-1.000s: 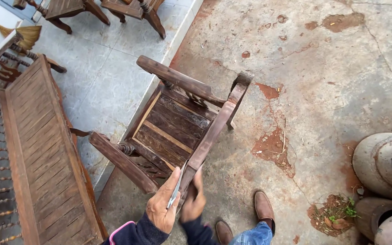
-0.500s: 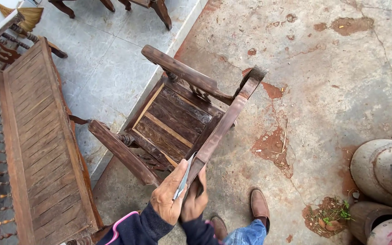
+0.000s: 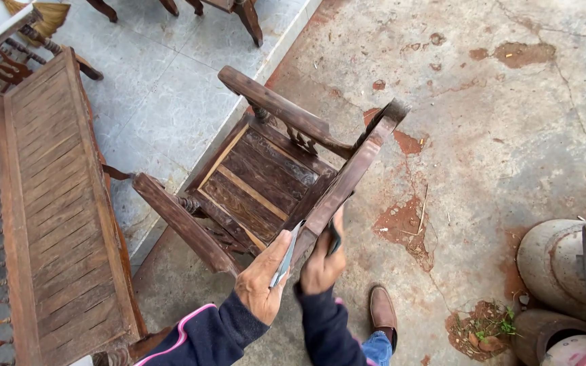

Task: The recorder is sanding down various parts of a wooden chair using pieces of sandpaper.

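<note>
Gripping chair's top rail [image 3: 347, 177] running up-right, right hand [image 3: 321, 263], left hand [image 3: 262, 281] holding gray sheet [image 3: 285, 259]

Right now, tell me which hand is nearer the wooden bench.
Left. The left hand is at the chair's back rail, on the wooden bench side; the right hand is beyond the rail.

**Open floor right of the chair, crowded on its left**

Right of the wooden chair [image 3: 272, 176] the stained concrete floor [image 3: 496, 135] lies open as far as the grey drums [image 3: 557, 254]. Left of the chair, the slatted bench [image 3: 55, 203] stands near, leaving a narrow tiled strip [image 3: 164, 108]. Both chair armrests flank the seat, walling its sides
</note>
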